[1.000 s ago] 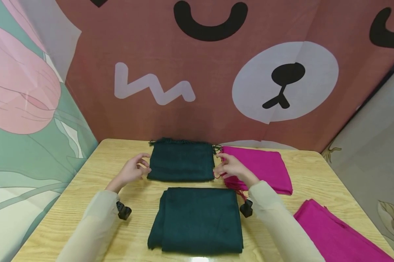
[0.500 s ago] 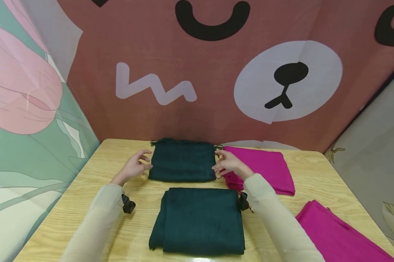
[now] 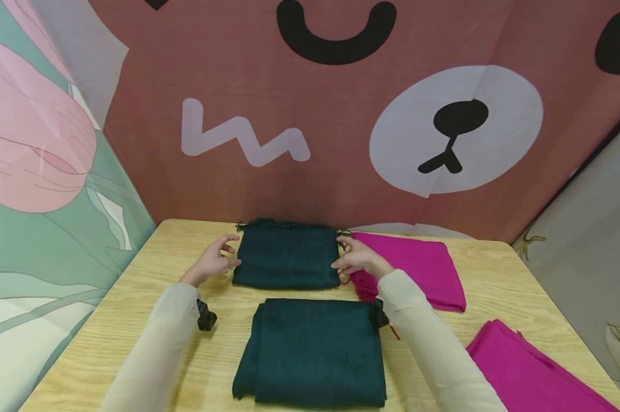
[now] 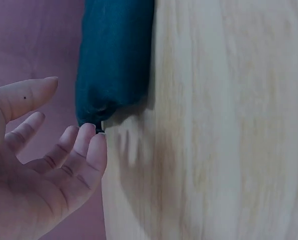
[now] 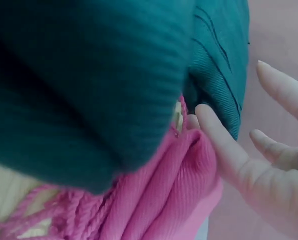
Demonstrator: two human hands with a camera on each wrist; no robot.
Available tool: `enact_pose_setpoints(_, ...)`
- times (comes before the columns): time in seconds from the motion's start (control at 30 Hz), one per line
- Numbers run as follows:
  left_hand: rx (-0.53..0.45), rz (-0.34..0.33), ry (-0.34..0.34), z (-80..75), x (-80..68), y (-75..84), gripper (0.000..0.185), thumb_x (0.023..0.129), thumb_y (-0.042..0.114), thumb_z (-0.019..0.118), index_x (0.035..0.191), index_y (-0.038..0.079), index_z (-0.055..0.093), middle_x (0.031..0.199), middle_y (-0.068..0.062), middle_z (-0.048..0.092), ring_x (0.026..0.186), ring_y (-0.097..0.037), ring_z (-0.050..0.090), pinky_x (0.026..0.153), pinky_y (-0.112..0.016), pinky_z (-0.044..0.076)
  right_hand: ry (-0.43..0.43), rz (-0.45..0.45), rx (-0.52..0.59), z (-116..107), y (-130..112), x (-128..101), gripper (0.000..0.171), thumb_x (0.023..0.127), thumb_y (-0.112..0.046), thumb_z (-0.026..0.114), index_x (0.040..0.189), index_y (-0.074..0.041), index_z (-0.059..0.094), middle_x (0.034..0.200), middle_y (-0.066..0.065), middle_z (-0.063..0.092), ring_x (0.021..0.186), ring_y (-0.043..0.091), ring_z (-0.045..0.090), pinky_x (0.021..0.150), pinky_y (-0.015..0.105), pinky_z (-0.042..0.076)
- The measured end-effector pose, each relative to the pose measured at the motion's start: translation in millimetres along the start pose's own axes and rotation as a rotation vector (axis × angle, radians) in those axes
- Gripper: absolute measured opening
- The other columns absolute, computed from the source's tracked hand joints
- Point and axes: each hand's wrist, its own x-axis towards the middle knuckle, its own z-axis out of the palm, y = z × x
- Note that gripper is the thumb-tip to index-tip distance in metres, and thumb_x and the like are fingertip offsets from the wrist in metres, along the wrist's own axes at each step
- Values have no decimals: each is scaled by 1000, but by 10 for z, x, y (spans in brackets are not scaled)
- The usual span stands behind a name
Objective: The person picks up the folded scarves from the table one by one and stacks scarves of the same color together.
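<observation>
A folded dark green scarf (image 3: 287,257) with fringe along its back edge lies at the far side of the table. Beside its left end is my left hand (image 3: 212,260), fingers loosely bent and spread; in the left wrist view the fingertips (image 4: 96,145) are close to the scarf's end (image 4: 113,60), and whether they touch it is unclear. My right hand (image 3: 360,256) is at the scarf's right end, its fingers also loosely bent. In the right wrist view, fingers (image 5: 221,140) lie beside the pink scarf (image 5: 164,185) and close to green cloth (image 5: 216,65).
A second folded dark green scarf (image 3: 317,355) lies nearer, between my forearms. One folded pink scarf (image 3: 413,263) with red-pink fringe sits at the back right, partly behind my right hand. Another pink cloth (image 3: 531,372) lies at the front right. The wooden table (image 3: 129,320) meets a printed curtain (image 3: 237,189) behind.
Both forearms have shifted slightly inward, the right one leftward and the left one rightward. My hands stay at the two ends of the far green scarf, which has not visibly moved.
</observation>
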Motion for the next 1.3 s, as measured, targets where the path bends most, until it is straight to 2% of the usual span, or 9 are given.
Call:
enact_pose_setpoints(0.13, 4, -34, -17, 0, 48, -24, 61, 86, 3, 58, 140, 6, 28, 116, -25, 38, 84, -28, 51, 62, -37, 49, -10, 20, 10, 2, 20, 50, 83, 77, 1, 67, 144, -7, 18, 135, 27, 28, 76, 26, 57, 80, 46, 48)
enact_pose_setpoints(0.3, -4, -73, -64, 19, 108, -57, 66, 87, 6, 59, 142, 7, 23, 123, -27, 35, 98, -34, 49, 62, -37, 50, -31, 55, 14, -33, 37, 70, 84, 79, 0, 66, 145, -8, 15, 139, 27, 24, 90, 34, 58, 81, 47, 47)
enact_pose_setpoints(0.37, -19, -85, -72, 29, 130, -66, 67, 87, 6, 59, 143, 9, 22, 124, -28, 34, 100, -35, 49, 62, -38, 51, -36, 59, 12, -49, 41, 70, 84, 80, -1, 66, 145, -9, 14, 141, 26, 23, 93, 35, 58, 81, 48, 47)
enact_pose_setpoints(0.6, -67, -110, -91, 67, 176, -44, 71, 87, 5, 59, 145, 10, 18, 129, -29, 29, 106, -38, 47, 68, -41, 52, -63, 62, 45, -44, 63, 99, 85, 80, -3, 66, 146, -11, 13, 132, 28, 34, 95, 34, 57, 80, 47, 48)
enact_pose_setpoints(0.93, -59, -124, -92, 103, 225, -60, 70, 84, 0, 59, 143, 11, 24, 134, -32, 25, 103, -37, 50, 60, -37, 51, -65, 69, 39, 12, 60, 152, 85, 81, -3, 65, 146, -14, 13, 140, 25, 24, 102, 37, 53, 78, 45, 49)
enact_pose_setpoints(1.03, -47, -111, -97, 119, 239, -59, 69, 84, -1, 59, 143, 11, 26, 134, -32, 26, 96, -31, 52, 60, -34, 49, -62, 75, 29, 25, 57, 152, 84, 81, -3, 65, 147, -14, 13, 141, 24, 22, 104, 38, 51, 77, 45, 49)
enact_pose_setpoints(1.1, -42, -104, -102, 124, 246, -55, 68, 83, -2, 58, 142, 11, 27, 131, -31, 31, 77, -24, 52, 55, -31, 45, -64, 77, 25, 33, 57, 155, 82, 82, -3, 64, 147, -15, 13, 143, 23, 19, 107, 40, 49, 78, 45, 49)
enact_pose_setpoints(1.2, -42, -101, -100, 123, 247, -52, 67, 83, -3, 57, 142, 11, 28, 120, -29, 42, 51, -13, 38, 49, -28, 38, -70, 71, 19, 48, 68, 176, 81, 83, -2, 62, 147, -15, 14, 145, 22, 14, 113, 42, 45, 78, 46, 49)
enact_pose_setpoints(1.3, -44, -90, -107, 117, 245, -63, 65, 83, -5, 55, 141, 9, 29, 110, -26, 48, 41, -11, 27, 45, -27, 36, -71, 65, 15, 67, 73, 198, 80, 83, 0, 60, 147, -15, 14, 146, 21, 13, 117, 42, 42, 80, 46, 48)
